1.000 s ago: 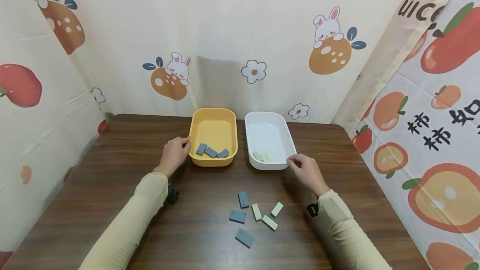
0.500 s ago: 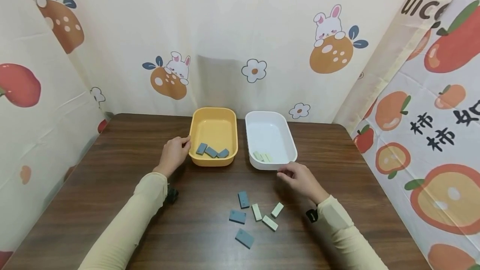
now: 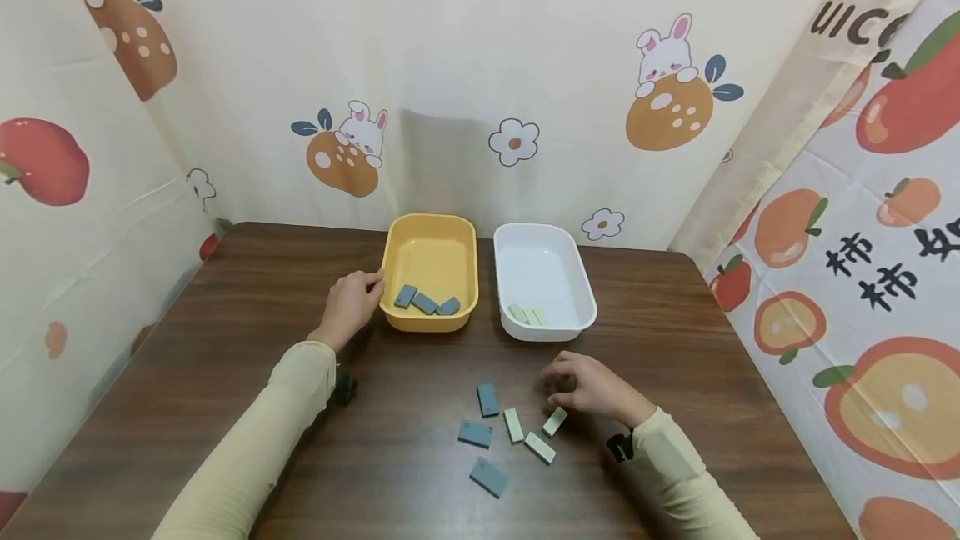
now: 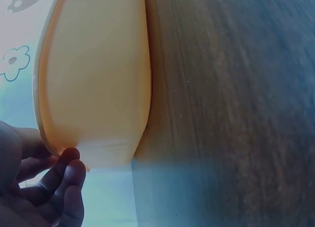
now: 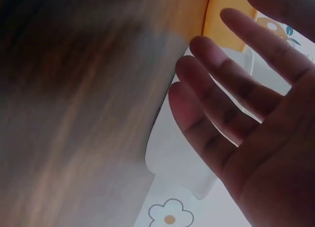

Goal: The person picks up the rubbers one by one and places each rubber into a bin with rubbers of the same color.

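Observation:
At the left side of the yellow plastic tray point(image 3: 433, 257), my left hand point(image 3: 347, 307) pinches the rim between thumb and fingers. The left wrist view shows those fingertips point(image 4: 71, 155) on the tray's edge. My right hand point(image 3: 592, 390) hovers over the table just behind the light green blocks, holding nothing. Its fingers are spread and slightly bent in the right wrist view, with the white tray point(image 5: 172, 143) behind them. Light green blocks point(image 3: 540, 447) and blue-grey rectangular blocks point(image 3: 489, 477) lie loose in front of the trays.
Beside the yellow tray stands a white tray point(image 3: 543, 269) with a few light green blocks point(image 3: 528, 316) at its near end. Blue-grey blocks point(image 3: 424, 302) lie in the yellow tray. A printed curtain point(image 3: 450, 40) hangs behind the wooden table point(image 3: 360, 457).
My right hand has left the white tray's near right corner and come toward me, its fingers opening over the table. The left hand stays at the yellow tray's rim.

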`<state>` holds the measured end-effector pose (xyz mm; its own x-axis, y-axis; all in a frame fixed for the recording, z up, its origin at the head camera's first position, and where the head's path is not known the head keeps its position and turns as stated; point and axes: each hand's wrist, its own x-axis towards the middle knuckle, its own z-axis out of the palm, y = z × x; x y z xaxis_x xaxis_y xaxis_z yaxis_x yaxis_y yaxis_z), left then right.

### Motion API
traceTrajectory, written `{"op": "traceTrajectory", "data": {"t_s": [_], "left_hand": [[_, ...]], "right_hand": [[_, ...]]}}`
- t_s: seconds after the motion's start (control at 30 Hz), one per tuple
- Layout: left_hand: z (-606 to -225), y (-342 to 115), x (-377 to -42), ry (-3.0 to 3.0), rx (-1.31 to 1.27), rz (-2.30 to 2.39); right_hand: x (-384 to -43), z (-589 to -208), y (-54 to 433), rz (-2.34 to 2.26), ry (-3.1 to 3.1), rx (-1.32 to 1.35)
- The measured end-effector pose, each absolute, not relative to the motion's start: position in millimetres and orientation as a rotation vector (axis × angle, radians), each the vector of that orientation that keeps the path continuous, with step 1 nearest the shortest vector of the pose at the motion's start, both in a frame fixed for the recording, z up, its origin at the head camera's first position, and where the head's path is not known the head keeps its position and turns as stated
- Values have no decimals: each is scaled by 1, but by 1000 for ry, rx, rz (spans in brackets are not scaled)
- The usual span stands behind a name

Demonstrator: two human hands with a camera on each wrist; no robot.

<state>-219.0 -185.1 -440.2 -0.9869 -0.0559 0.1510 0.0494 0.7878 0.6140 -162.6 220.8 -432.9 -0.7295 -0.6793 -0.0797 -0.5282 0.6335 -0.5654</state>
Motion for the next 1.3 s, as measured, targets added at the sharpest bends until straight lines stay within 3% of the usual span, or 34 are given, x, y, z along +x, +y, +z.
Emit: {"op": "traceTrajectory", "data": {"t_s": [0.57,1.3], "left_hand": [[-439,-183,-218,-2824,-15,-931],[-441,-182,-216,-2823,-19,-930]], "right_hand": [[-150,-441,219,-697,2498,-1047],[-142,-439,225,-671,2533,-955]]}}
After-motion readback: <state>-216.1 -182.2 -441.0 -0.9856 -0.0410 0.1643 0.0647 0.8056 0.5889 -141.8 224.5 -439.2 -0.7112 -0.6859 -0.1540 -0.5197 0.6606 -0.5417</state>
